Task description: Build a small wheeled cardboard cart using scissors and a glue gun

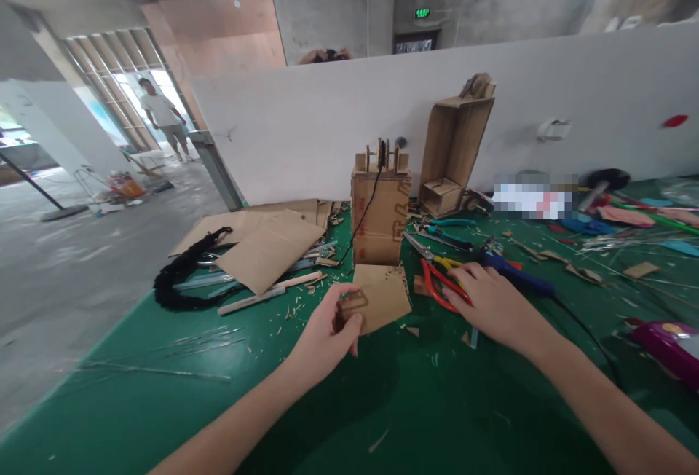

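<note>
On the left of the green table [136, 402] lie a black braided cord [183, 278] and flat cardboard sheets [267, 242]. The left hand [328, 333] pinches a small cardboard piece [352, 305] between thumb and fingers — it is held against a cardboard square [385, 293], just in front of the upright cardboard box [379, 216]. To the right, the right hand [488, 300] rests palm down with loosely spread fingers on the red-handled pliers [437, 285], beside a blue-handled tool [516, 275].

A blurred patch [534, 197] hides items on the table [164, 402].
</note>
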`<control>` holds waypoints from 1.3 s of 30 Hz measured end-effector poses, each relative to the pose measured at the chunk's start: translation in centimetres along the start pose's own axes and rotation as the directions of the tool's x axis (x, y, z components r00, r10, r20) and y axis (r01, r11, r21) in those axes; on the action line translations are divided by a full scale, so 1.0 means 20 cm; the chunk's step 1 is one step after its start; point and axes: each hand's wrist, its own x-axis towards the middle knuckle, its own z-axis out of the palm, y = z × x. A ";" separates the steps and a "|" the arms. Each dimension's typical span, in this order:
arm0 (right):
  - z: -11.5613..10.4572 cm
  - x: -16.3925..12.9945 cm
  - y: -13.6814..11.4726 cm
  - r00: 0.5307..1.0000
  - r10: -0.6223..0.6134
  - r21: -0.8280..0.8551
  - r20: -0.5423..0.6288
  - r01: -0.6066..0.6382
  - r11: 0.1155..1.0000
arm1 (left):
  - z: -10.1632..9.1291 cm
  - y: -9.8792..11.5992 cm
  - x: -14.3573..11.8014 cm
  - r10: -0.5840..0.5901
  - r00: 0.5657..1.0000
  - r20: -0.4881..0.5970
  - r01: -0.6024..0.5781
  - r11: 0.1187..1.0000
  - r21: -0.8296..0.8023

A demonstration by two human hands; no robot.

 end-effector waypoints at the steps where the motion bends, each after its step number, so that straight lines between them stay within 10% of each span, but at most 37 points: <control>1: 0.01 0.00 0.00 1.000 0.022 -0.042 0.000 -0.022 0.999 | -0.01 0.00 0.00 0.039 0.999 -0.001 -0.038 0.996 0.080; 12: 0.02 0.05 -0.04 0.985 0.167 -0.131 -0.033 -0.169 0.977 | -0.01 0.00 -0.05 0.310 0.905 0.291 -0.412 0.474 0.778; 24: -0.12 0.30 -0.02 0.997 0.059 -0.270 -0.048 -0.070 0.960 | 0.00 0.02 -0.06 0.270 0.888 0.373 -0.460 0.558 0.691; 39: 0.12 0.38 -0.01 0.996 0.049 0.132 0.070 -0.057 0.990 | -0.02 0.01 -0.06 0.306 0.836 0.455 -0.545 0.558 0.626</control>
